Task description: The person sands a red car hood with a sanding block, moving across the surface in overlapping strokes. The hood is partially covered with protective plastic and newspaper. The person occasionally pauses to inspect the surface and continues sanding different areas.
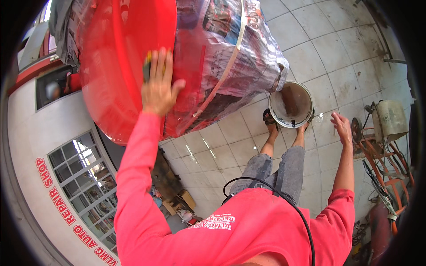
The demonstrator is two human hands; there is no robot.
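A glossy red car body panel (128, 26) curves across the upper left, with a wet-looking surface. My left hand (160, 88) lies on it, fingers stretched forward over a small dark and yellow pad (147, 71). Most of that pad is hidden under the fingers, so its exact kind is unclear. Beside the hand, printed newspaper (230, 55) and plastic film cover the adjoining part of the car, held by a strip of tan tape (214, 94). My right hand (341, 127) hangs out to the right over the tiles, touching nothing, its fingers loosely apart.
A round bucket (276, 111) stands at my sandalled feet, below the covered corner. An orange metal cart (381, 155) with a pale container (392, 120) is at the right. Left are a white wall, barred window (84, 177) and another person (73, 83). A cable crosses my body.
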